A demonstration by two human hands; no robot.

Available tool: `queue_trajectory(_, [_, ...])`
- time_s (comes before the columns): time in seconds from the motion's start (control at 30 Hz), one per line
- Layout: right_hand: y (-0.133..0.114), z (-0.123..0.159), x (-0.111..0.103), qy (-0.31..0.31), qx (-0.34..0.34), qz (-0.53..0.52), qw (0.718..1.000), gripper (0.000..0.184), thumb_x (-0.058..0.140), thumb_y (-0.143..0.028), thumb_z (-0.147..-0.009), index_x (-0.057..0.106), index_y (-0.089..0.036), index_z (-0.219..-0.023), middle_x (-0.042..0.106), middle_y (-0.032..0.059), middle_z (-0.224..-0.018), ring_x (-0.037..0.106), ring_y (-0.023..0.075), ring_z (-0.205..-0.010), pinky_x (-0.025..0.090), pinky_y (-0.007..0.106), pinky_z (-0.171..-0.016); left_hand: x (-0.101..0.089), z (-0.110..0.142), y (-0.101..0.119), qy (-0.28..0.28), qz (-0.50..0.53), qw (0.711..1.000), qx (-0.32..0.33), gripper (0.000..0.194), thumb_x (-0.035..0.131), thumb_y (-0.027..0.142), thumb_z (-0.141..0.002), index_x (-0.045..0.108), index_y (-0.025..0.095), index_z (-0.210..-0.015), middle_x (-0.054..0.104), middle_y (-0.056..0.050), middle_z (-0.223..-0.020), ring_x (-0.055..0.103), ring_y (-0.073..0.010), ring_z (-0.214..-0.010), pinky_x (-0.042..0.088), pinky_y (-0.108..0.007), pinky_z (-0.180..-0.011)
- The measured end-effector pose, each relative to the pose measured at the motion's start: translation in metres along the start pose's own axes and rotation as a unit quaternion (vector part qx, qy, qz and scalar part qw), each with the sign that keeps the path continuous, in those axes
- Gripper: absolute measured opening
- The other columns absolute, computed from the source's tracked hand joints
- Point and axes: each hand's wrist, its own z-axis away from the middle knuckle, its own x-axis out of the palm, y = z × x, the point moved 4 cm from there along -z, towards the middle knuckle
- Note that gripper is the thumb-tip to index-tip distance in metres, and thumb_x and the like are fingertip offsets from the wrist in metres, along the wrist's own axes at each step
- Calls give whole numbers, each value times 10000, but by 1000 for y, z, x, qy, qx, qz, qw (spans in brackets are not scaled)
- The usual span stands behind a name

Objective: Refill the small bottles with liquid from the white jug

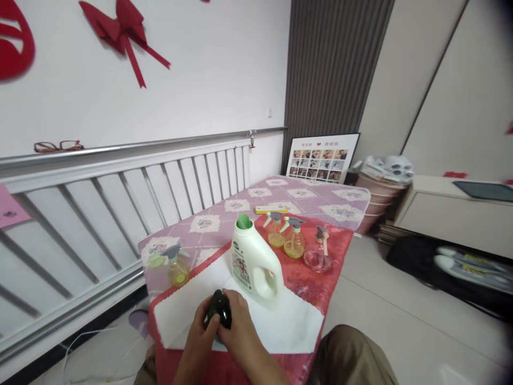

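Note:
Both of my hands are wrapped round a small dark, glossy bottle (221, 310) above the white cloth near the table's front. My left hand (200, 326) closes on its left side, and my right hand (241, 323) grips it from the right. Its lower part is hidden by my fingers. Just beyond stands a large pale detergent jug (256, 262), upright and uncapped, with a green spout (243, 221) showing in its mouth. To the left is a spray bottle (177, 267) with yellowish liquid.
Behind the jug stand two spray bottles (294, 243) with yellow liquid. Right of them is a clear round container (317, 260) with a spray head (321, 235). A yellow box (271, 209) lies farther back. A white radiator (188, 184) runs along the left side.

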Motion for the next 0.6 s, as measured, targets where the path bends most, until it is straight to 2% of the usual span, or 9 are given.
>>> queue_trajectory(0.17, [17,9,14,-4,22,4,1000,795,638,-157,-605,390,-125,-1359,421,187,-1389,404,310,-1302,368,468,-1082,-3,9,-15,22,9,1000,-13,581,580,525,-768,477,193,-1234,538,-118,-1328,470,-269,-1270,377,-423,-1076])
queue_trajectory(0.33, [22,10,18,3,23,4,1000,759,626,-142,-597,416,-146,-1327,460,178,-1349,450,310,-1265,389,462,-1062,-3,13,-15,31,-2,999,-38,631,631,551,-700,496,219,-1220,548,-98,-1329,463,-291,-1278,397,-438,-1068])
queue_trajectory(0.5, [6,11,-4,-10,20,-31,999,782,636,-102,-542,428,-181,-1291,505,147,-1299,491,302,-1214,396,458,-1041,-6,20,-18,83,17,995,-46,597,515,616,-755,517,223,-1205,566,-76,-1306,494,-266,-1249,432,-402,-1040])
queue_trajectory(0.6, [-10,17,-28,-56,18,-63,996,807,650,-95,-514,437,-174,-1289,535,135,-1275,517,301,-1185,415,426,-1015,-10,22,-25,102,28,992,-75,623,422,640,-793,505,191,-1216,564,-111,-1294,548,-276,-1186,498,-401,-952])
